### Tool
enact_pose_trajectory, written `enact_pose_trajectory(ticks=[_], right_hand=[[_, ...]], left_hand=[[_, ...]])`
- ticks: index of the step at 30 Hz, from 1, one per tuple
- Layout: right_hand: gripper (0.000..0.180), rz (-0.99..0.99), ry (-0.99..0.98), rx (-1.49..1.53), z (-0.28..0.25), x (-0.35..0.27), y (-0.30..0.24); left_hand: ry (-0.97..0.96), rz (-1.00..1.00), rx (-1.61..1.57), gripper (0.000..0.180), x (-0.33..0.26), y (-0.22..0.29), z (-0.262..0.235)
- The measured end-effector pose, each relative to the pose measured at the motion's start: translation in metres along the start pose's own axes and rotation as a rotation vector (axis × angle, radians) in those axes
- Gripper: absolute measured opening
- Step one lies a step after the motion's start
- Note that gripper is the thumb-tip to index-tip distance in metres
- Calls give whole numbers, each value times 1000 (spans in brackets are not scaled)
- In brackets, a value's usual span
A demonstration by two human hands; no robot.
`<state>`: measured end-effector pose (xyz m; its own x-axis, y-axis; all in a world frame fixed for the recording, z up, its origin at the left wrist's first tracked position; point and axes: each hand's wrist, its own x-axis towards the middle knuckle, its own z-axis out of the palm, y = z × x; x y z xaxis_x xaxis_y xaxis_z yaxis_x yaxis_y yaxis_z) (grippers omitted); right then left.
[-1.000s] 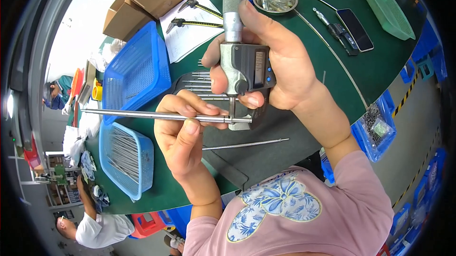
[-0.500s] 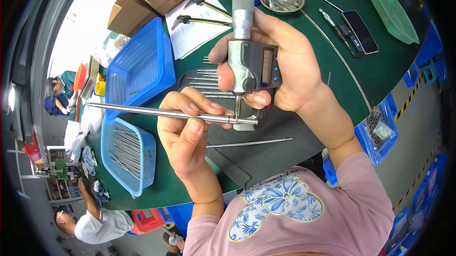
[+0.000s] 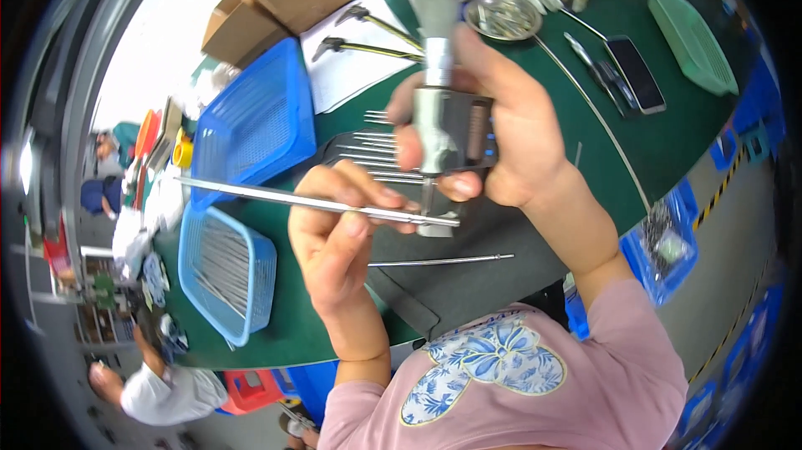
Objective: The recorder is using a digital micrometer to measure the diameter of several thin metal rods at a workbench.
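My right hand (image 3: pixel 520 128) is closed around a digital micrometer (image 3: pixel 430 120), held upright with its thimble at the top. My left hand (image 3: pixel 330 237) pinches a thin steel rod (image 3: pixel 251 191) near its right end. That end sits in the micrometer's jaw, between spindle and anvil; blur hides whether both faces touch it. The rod's other end points left over the blue baskets. Below the hands, another steel rod (image 3: pixel 451 262) lies on a dark mat (image 3: pixel 493 291). Several more rods (image 3: pixel 376 153) lie side by side behind my left hand.
A light blue basket (image 3: pixel 269 283) full of rods stands at left, a darker blue basket (image 3: pixel 305 107) behind it. Calipers (image 3: pixel 376 49) rest on paper (image 3: pixel 322 86). At right are a phone (image 3: pixel 635 74), a second micrometer (image 3: pixel 601 74), a metal bowl (image 3: pixel 535 25) and a green basket (image 3: pixel 689 40).
Both hands, with rod and micrometer, appear slightly lower and further right in the picture. The surroundings have shifted too, so the view itself has moved. Both grips look the same.
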<state>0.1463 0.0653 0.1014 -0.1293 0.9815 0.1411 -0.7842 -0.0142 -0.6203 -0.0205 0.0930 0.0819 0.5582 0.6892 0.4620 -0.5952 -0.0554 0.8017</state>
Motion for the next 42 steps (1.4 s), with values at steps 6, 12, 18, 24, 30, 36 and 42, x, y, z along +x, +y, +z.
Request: enact_pose_trajectory(ticks=[6,12,18,24,30,36,42], right_hand=[[54,-18,-18,78,-3,-5,3],[45,-57,109,-133,5,-5,3],[43,-192,-13,-220,-12,-14,-22],[41,-215,-7,-222,-7,-17,-24],[43,-251,103,-248,-3,-23,-29],[46,-343,133,-314,-8,-18,-34],[46,-337,103,-291,-5,-19,-40]], left_hand=[[-15,-55,-44,16,-4,2,-4],[169,-103,-132,15,-29,25,-25],[827,-126,226,24,-62,80,-98],[1072,-713,1341,30,-121,117,-229],[942,-1097,1918,39,-133,116,-233],[514,-179,2190,14,-89,82,-184],[333,59,2087,12,10,54,-183]])
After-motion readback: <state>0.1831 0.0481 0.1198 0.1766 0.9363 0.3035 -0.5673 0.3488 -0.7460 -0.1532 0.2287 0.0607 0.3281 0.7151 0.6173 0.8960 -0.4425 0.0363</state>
